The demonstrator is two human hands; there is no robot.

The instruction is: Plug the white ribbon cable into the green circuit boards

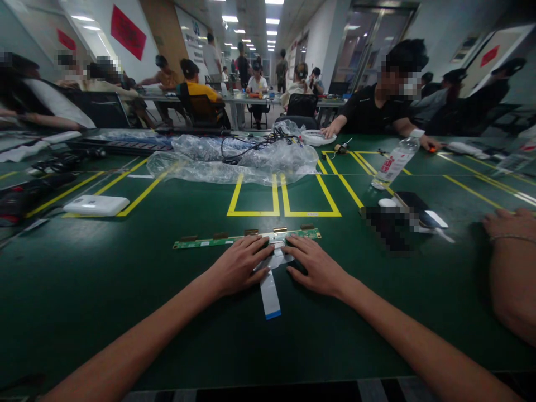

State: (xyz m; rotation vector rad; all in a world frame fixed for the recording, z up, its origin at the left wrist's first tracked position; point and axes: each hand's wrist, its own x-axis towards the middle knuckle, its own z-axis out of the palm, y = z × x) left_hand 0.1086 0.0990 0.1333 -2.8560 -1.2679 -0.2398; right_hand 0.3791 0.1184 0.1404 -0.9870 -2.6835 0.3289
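A long, thin green circuit board (211,242) lies crosswise on the table, with several copper-coloured tabs along its far edge. From its middle, a white flat ribbon cable (270,290) with a blue end runs toward me. My left hand (239,268) rests palm down, its stretched fingers on the board and its thumb at the cable's left side. To the right of the cable, my right hand (316,267) lies with fingers extended onto the board and thumb apart. The fingertips hide part of the join between cable and board.
Clear plastic wrap (196,162) with black cables (247,146) on it lies beyond the board. A white device (97,205) is at left; a water bottle (396,162) and a phone (419,209) are at right. Another person's arm (515,268) rests at the right edge. Yellow tape (312,214) marks the table.
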